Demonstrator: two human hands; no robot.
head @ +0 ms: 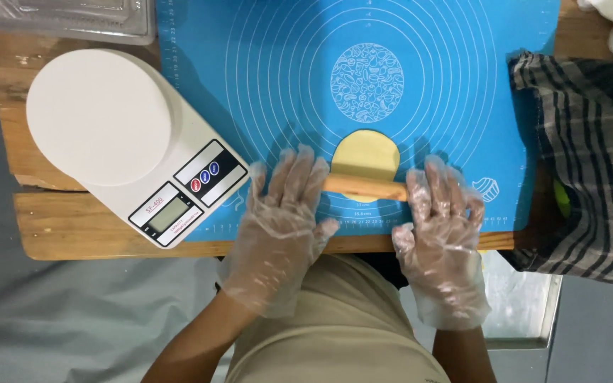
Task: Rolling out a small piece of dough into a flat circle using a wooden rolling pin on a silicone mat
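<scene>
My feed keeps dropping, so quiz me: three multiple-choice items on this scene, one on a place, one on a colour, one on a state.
1. Where is the kitchen scale?
A. left of the mat
B. right of the mat
C. on the dough

2. What colour is the baking mat?
A. red
B. blue
C. green

3. How do the hands lie on the rolling pin?
A. flat, fingers spread
B. clenched in fists
C. lifted clear

Key: 1 A, the scale stands left of the mat on the wooden table. 2 B, the mat is blue. 3 A, left hand and right hand, gloved, press open on the pin's ends over the yellow dough.
</scene>
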